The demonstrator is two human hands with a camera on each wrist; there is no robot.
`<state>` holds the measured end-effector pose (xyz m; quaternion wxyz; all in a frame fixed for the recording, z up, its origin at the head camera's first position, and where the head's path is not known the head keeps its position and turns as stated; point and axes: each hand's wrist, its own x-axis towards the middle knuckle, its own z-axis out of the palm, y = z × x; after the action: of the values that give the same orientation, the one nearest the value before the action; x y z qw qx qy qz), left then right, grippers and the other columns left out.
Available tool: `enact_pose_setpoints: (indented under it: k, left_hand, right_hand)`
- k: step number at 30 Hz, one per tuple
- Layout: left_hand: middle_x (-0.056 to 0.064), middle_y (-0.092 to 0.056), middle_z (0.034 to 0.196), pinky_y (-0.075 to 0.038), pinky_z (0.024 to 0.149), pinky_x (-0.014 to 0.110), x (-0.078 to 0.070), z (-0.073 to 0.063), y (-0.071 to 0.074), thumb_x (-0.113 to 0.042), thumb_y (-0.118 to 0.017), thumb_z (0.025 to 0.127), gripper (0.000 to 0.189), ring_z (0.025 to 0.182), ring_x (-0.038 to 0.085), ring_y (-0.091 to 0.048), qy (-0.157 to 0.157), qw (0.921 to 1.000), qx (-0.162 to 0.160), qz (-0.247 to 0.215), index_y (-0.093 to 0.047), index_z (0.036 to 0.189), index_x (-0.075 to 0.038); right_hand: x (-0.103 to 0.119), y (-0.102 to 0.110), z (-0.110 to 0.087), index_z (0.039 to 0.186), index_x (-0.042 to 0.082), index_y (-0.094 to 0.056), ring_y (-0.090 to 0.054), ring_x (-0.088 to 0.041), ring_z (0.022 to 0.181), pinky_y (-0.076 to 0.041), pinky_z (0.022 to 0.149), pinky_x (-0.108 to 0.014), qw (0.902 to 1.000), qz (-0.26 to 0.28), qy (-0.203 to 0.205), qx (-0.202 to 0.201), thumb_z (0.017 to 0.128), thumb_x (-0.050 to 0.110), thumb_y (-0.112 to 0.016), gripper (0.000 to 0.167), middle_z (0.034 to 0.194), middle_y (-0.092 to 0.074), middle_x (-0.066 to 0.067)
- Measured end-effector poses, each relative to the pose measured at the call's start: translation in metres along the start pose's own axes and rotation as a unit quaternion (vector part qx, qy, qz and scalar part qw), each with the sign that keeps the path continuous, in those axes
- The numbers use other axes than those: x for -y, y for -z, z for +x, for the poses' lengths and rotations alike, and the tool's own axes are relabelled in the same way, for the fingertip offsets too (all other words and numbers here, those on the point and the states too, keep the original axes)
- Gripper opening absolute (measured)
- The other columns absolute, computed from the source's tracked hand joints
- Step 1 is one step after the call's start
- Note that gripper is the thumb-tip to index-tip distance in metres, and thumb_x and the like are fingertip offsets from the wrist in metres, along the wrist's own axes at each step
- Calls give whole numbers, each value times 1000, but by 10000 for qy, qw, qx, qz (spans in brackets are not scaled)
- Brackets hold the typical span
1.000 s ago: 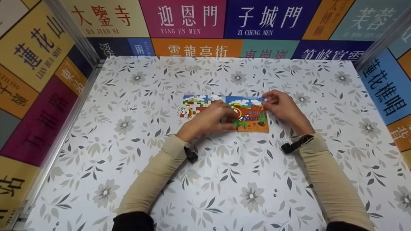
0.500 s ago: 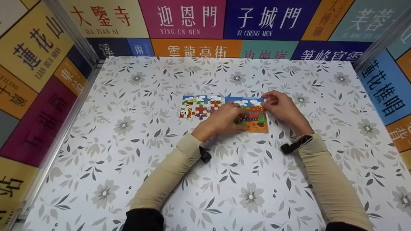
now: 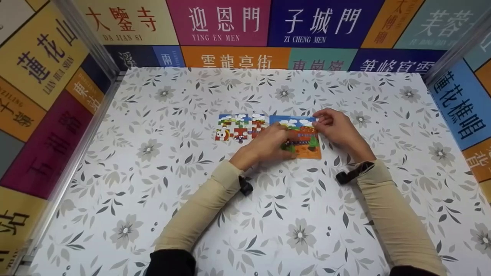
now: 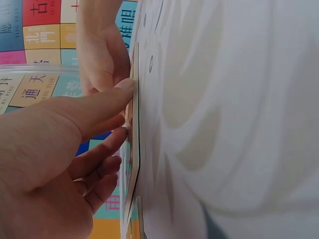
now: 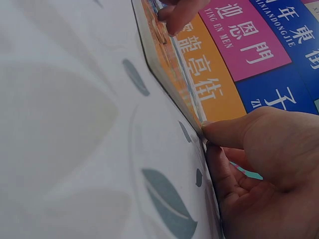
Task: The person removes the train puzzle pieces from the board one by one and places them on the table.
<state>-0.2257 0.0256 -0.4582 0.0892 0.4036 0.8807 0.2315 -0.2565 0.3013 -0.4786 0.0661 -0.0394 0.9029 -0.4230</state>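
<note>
A train picture board (image 3: 303, 147) lies flat on the table, with blue sky, white clouds and orange ground. My left hand (image 3: 268, 142) rests over its left part and hides the picture there. In the left wrist view, the thumb (image 4: 124, 88) and the other fingertips touch the board's face (image 4: 133, 144). My right hand (image 3: 339, 128) pinches the board at its far right corner, thumb and fingertip at the edge in the right wrist view. Just left of the board lie several jigsaw pieces (image 3: 241, 134) with matching train artwork and pale gaps between them.
The table (image 3: 230, 237) wears a white cloth with grey flowers and leaves. Panels with large Chinese characters (image 3: 226, 23) rise behind it and along both sides. A small black camera (image 3: 246, 186) sits at the left cuff, another camera (image 3: 347, 176) at the right.
My left hand has slid to the right, farther over the picture board, and more of the jigsaw pieces now show. The right hand and the board have hardly moved.
</note>
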Motion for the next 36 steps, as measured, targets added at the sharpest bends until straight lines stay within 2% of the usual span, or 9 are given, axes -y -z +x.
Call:
enact_pose_setpoints:
  k: [6, 11, 17, 23, 30, 36]
  left_hand:
    - [5, -64, 146, -46, 117, 41, -2, -1, -1, -39, -85, 95, 67, 137, 24, -53, 346, 9992, 34, -179, -62, 154, -18]
    - [6, -63, 143, -46, 114, 40, -3, 0, -2, -38, -85, 95, 69, 135, 24, -51, 355, 9991, 38, -235, -60, 157, -19]
    - [6, -62, 139, -47, 111, 39, -4, 0, -3, -34, -85, 96, 62, 131, 23, -53, 256, 9993, 17, -287, -64, 152, -19]
    - [7, -58, 141, -48, 111, 37, -5, 0, -3, -31, -84, 96, 57, 131, 22, -53, 272, 9985, 31, -484, -65, 149, -17]
    - [6, -54, 157, -41, 125, 37, -5, -2, -2, -32, -82, 98, 62, 149, 23, -46, 362, 9978, 124, -541, -59, 155, -21]
    - [3, -57, 152, -44, 120, 37, -4, -2, -2, -35, -84, 96, 60, 142, 21, -50, 316, 9983, 66, -480, -64, 151, -24]
  right_hand:
    - [1, 0, -1, 139, 9, -67, -66, -17, 106, -52, 91, -21, 10000, -20, -63, 56, 106, 25, -72, 37, 121, -70, -13]
    - [1, 0, -1, 138, 9, -67, -65, -12, 103, -51, 88, -19, 10000, 5, -12, 6, 106, 24, -72, 36, 120, -70, -13]
    - [1, 0, -2, 137, 7, -68, -65, -8, 97, -50, 83, -16, 9999, 23, 120, -11, 106, 25, -72, 36, 119, -72, -15]
    - [2, 0, -2, 138, 9, -67, -65, -12, 102, -50, 86, -17, 10000, 10, -17, 5, 106, 25, -71, 36, 121, -71, -14]
    - [1, 0, -1, 140, 10, -66, -66, -19, 108, -50, 90, -22, 10000, -66, -45, 48, 107, 26, -70, 37, 124, -70, -14]
    - [1, 1, -2, 140, 9, -66, -66, -20, 109, -50, 92, -23, 9999, -109, -32, 82, 107, 27, -70, 38, 124, -70, -15]
